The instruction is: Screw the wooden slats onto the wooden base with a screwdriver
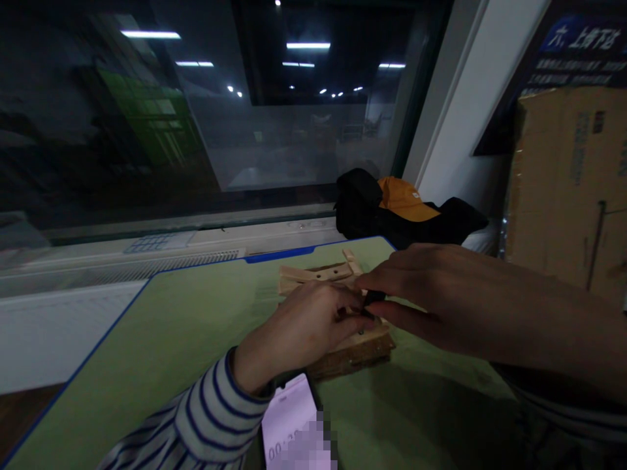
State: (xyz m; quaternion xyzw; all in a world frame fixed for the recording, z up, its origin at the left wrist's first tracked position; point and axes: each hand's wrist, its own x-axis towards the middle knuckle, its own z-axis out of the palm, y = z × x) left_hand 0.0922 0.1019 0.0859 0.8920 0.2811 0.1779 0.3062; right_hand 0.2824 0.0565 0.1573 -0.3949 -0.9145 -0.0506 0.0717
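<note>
My right hand [435,294] reaches in from the right, thumb and fingers pinched round a small black piece [375,297] whose kind I cannot tell. My left hand [304,320] comes from the lower left over a pale wooden piece [329,273] with two dark holes. Its fingers are curled together against the black piece, and what they grip is hidden. A narrow wooden strip [351,260] sticks up at the far right of the wood. Under the wooden parts sits a rough brown block [353,358].
A phone [289,414] with a timer on its screen lies near my left wrist on the green, blue-edged tabletop [196,339]. Behind are a window sill [294,228], an orange cap [404,197] and black cloth [357,219]. A cardboard box [563,189] stands at right.
</note>
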